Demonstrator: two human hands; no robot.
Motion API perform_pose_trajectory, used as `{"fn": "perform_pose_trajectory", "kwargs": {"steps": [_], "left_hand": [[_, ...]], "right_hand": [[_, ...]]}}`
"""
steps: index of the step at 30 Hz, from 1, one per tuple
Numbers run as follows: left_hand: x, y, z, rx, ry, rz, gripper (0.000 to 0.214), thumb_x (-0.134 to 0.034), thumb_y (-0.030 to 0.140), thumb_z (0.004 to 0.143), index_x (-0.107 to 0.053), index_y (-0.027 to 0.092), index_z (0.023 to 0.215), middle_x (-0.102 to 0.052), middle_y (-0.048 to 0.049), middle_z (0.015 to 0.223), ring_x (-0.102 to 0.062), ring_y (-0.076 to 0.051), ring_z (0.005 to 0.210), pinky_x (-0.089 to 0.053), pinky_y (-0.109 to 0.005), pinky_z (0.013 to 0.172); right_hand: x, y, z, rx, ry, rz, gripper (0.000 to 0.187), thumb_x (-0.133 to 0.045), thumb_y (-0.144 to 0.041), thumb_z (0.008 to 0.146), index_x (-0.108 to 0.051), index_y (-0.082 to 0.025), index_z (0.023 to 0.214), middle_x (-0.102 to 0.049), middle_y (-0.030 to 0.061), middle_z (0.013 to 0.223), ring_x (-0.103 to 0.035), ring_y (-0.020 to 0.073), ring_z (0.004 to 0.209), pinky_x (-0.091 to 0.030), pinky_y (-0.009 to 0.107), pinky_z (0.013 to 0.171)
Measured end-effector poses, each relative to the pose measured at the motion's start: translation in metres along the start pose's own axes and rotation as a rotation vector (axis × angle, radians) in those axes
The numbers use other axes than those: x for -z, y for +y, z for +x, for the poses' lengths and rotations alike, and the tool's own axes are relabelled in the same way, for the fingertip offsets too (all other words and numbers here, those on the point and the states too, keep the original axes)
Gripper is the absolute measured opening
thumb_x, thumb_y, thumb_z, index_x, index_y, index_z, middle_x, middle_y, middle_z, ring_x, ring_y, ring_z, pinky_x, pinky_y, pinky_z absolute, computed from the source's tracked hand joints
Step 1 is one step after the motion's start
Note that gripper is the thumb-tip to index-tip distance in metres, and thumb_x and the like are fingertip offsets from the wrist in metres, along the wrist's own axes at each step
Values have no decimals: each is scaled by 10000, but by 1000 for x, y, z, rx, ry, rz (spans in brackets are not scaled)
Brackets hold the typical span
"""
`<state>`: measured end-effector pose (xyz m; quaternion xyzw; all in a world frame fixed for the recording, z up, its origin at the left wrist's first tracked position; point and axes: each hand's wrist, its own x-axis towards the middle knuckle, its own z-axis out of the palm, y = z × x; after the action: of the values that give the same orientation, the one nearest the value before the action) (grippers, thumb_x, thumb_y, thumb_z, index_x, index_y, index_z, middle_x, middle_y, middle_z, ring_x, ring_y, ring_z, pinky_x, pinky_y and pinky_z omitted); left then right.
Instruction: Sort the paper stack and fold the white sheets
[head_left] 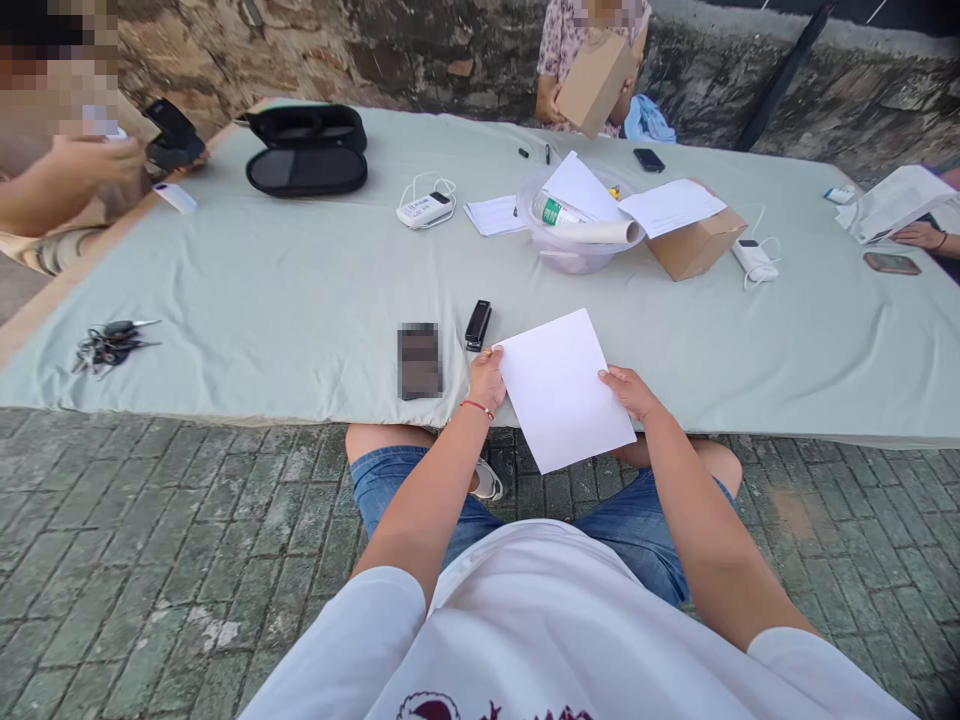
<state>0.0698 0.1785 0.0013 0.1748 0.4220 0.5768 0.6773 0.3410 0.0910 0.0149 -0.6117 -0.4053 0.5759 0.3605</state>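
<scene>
Between my two hands is white paper point(568, 395), tilted and held over the near table edge; whether it is one sheet or several I cannot tell. My left hand point(487, 380) pinches its left corner, thumb on top. On the opposite side my right hand point(628, 390) grips the edge the same way. Just beyond my left hand lies a black stapler point(478, 325). A dark, blurred-out flat object point(420, 361) rests to the left of the stapler.
A clear plastic basin point(574, 255) holds papers and a bottle, beside a cardboard box point(697, 240). Keys point(112, 345), an open black case point(307, 165) and a white power bank point(426, 209) lie on the cloth-covered table point(300, 290). Other people sit around it, one holding a box point(594, 85).
</scene>
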Motion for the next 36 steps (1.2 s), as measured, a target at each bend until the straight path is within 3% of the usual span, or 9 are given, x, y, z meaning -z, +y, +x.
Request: {"fn": "perform_pose_trajectory", "kwargs": {"steps": [10,17,25,29,36], "left_hand": [[3,-1,1,3,-6,-102,220,-720,315,756,-561,164,738,-638,1,683,-638,-136,695,-519,-319,797],[5,1,2,50,2,-108,206,-681,335,802,-579,158,774,-672,-25,737,-664,-160,765,-521,-346,828],[0,3,-3,11,-36,-150,185,-679,304,818,-591,147,774,-670,-31,754,-657,-136,778,-508,-301,849],[-1,3,-2,18,-9,-128,207,-713,260,782,-537,166,726,-616,15,678,-622,-116,683,-508,-285,774],[-6,10,0,107,81,-85,107,-567,205,881,-556,168,781,-634,-1,697,-635,-121,699,-523,-278,768]], "right_hand": [[1,1,0,-7,-7,23,440,-650,-527,798,-684,-212,1103,-734,61,1059,-701,229,855,-562,373,769],[0,-1,0,2,-23,37,432,-657,-519,799,-684,-212,1102,-741,60,1018,-697,230,840,-558,380,775],[-1,-1,-2,13,-20,68,415,-660,-515,803,-685,-218,1090,-742,64,1015,-697,234,851,-562,380,781],[0,0,-1,8,-26,70,422,-664,-508,804,-683,-207,1099,-741,71,1016,-696,237,867,-563,374,779],[0,0,1,9,-11,80,424,-664,-494,801,-676,-201,1109,-745,66,999,-698,223,837,-556,360,773]]}}
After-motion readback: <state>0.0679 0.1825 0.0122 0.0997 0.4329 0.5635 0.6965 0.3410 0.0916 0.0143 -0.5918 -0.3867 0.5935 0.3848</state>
